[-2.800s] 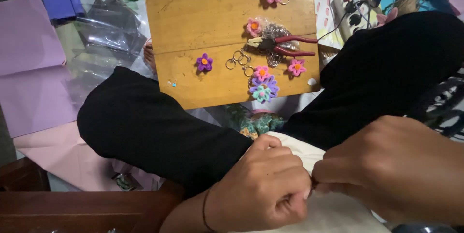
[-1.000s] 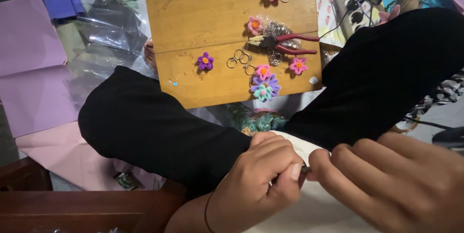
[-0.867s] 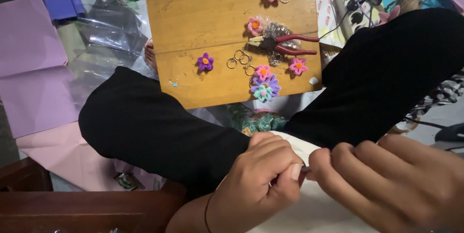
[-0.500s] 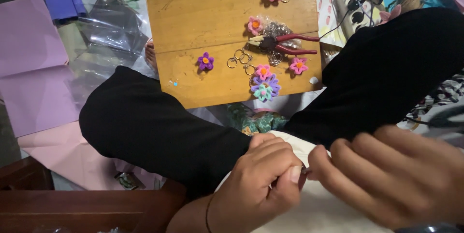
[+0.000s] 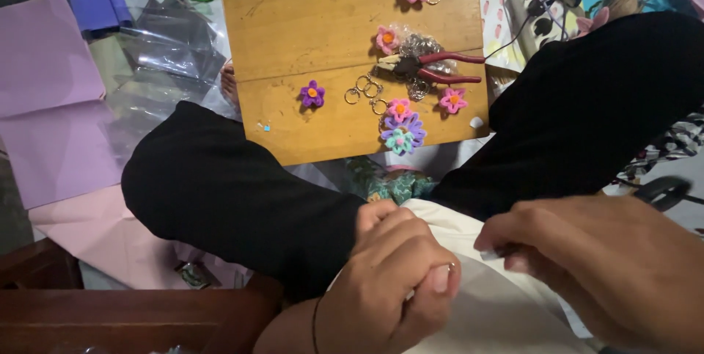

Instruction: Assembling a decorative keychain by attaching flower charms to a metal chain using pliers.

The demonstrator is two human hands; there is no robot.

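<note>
My left hand (image 5: 396,284) is curled into a fist over the white cloth (image 5: 484,303) on my lap, thumb pressed against the forefinger; nothing shows inside it. My right hand (image 5: 609,266) hovers just to its right, fingertips pinched on what looks like a tiny pale piece (image 5: 488,254), too small to identify. A narrow gap separates the two hands. Beyond my black-clad knees (image 5: 242,192) lies a wooden board (image 5: 308,38) with several small felt flowers (image 5: 402,134), loose metal rings (image 5: 364,88) and red-handled pliers (image 5: 433,64).
Purple and pink paper sheets (image 5: 51,104) and clear plastic bags (image 5: 165,46) lie at the left. A dark wooden edge (image 5: 132,317) runs along the lower left. Cables and a power strip (image 5: 535,9) sit at the upper right.
My hands, pinched together a second ago, have drawn slightly apart. The right hand has shifted right and lifted a little. The board and its items have not moved.
</note>
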